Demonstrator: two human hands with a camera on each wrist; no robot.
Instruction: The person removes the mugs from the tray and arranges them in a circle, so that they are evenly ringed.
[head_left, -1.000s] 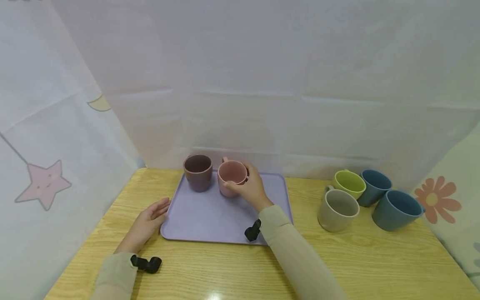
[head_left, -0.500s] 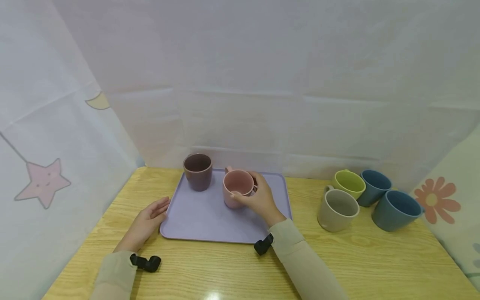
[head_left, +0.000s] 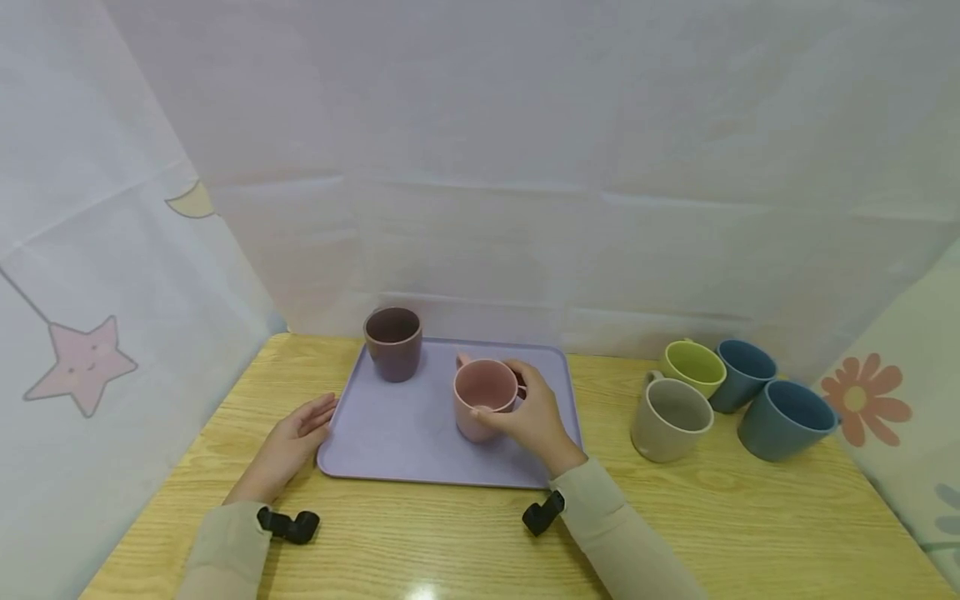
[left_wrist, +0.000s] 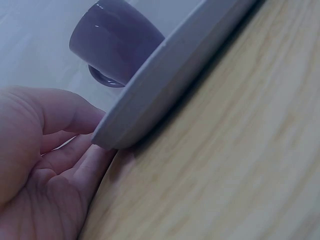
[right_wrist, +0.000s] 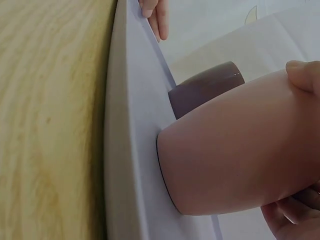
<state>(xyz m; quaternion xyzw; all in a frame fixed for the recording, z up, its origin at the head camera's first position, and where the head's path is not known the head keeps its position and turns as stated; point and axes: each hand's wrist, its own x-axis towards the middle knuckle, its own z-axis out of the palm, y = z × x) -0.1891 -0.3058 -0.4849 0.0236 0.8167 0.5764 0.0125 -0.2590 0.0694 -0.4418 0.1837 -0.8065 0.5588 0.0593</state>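
Observation:
My right hand (head_left: 538,417) grips a pink mug (head_left: 471,417) by its sides, thumb at the near rim and fingers on the far right. Handle-like parts show at the mug's back left and beside the fingers. Its base (right_wrist: 167,175) is at the surface of the lilac tray (head_left: 405,454); whether it fully touches cannot be told. Toward the tray's back left corner stands a dark mauve mug (head_left: 394,354), upright, its handle behind it in the left wrist view. My left hand (head_left: 288,446) rests at the tray's left edge, fingertips touching the rim (left_wrist: 130,120).
On the wooden table (head_left: 390,542), right of the tray, a grey-beige mug (head_left: 667,429), a lime green mug (head_left: 693,367), a blue mug (head_left: 738,387) and another blue mug (head_left: 776,429) stand grouped. A white sheet (head_left: 480,208) hangs behind the table.
My right hand has brought the pink mug nearer and to the right across the tray, away from the mauve mug. The left hand has stayed at the tray's edge.

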